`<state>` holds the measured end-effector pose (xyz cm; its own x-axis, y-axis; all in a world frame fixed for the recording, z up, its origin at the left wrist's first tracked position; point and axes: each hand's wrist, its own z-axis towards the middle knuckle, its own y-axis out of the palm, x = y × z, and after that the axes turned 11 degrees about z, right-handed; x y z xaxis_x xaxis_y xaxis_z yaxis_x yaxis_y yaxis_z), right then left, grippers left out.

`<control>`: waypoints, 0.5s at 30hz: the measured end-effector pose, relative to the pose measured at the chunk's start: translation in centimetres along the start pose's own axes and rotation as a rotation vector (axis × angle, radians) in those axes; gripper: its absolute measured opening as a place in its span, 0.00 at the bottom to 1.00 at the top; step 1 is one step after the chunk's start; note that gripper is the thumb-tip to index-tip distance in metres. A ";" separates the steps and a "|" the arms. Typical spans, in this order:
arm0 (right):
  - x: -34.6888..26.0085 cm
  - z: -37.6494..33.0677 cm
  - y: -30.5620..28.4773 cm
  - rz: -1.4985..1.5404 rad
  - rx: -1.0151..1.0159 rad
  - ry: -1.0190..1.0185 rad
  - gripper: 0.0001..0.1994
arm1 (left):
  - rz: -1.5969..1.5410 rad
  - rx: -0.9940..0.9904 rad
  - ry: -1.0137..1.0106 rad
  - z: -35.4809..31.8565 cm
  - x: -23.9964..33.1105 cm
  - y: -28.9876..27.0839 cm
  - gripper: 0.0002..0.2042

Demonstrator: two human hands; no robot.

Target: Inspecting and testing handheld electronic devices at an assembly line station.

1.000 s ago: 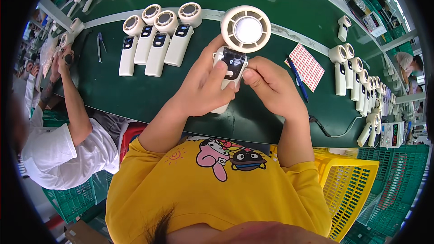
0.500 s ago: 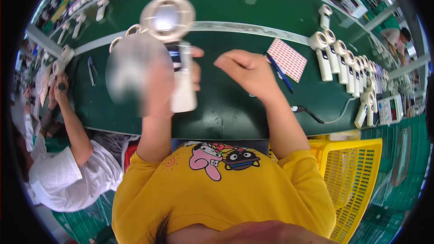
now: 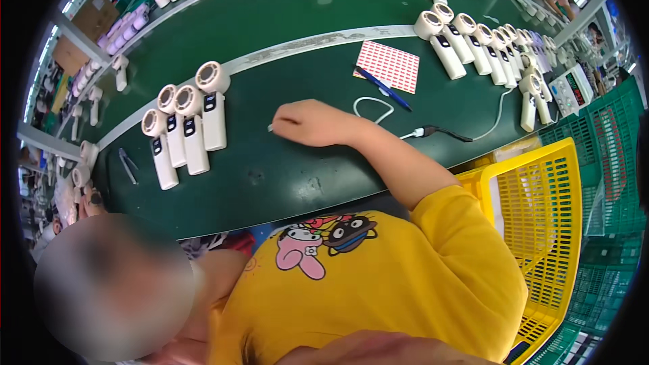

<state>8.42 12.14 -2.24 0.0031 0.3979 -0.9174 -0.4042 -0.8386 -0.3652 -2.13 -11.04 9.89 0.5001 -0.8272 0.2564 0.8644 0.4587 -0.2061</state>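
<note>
A green table (image 3: 297,176) is seen from above, and the right hand (image 3: 307,123) is rested on it near the middle, fingers curled together around something small and pale at the fingertips; what exactly is pinched cannot be told. The left hand is not in view. A group of four white handheld fans (image 3: 186,125) lies just to the left of the right hand, apart from it. A longer row of fans (image 3: 483,44) is laid along the far right. A yellow plastic crate (image 3: 541,209) stands at the right edge of the table. A red-and-white sheet of stickers (image 3: 387,65) lies beyond the hand, with a blue pen (image 3: 383,88) partly across it. A white cable loop (image 3: 372,105) and a black plug lead (image 3: 439,133) lie just right of the wrist. As a judgement, the small piece could be dropped if the pinch is loosened, and the cable could be snagged by the forearm. Tweezers (image 3: 127,165) lie at the far left
</note>
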 end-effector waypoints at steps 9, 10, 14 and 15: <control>0.9 -0.3 -0.4 -0.109 -0.363 0.082 0.13 | -0.957 0.153 -1.574 0.6 -13.1 3.0 0.16; 0.9 -0.3 -0.1 -0.120 -0.376 0.070 0.13 | -0.873 0.141 -1.616 0.3 -15.1 4.2 0.17; 0.3 -0.5 0.4 -0.167 -0.413 0.075 0.13 | -0.867 0.150 -1.498 0.8 -26.7 8.1 0.21; 0.1 -0.5 0.5 -0.169 -0.415 0.083 0.13 | -0.863 0.165 -1.488 0.0 -27.7 7.6 0.21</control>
<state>8.66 11.63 -2.59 0.1176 0.5252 -0.8428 0.0095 -0.8492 -0.5279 -9.39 15.39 1.22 -0.5394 0.1095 0.8349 0.8365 0.1840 0.5162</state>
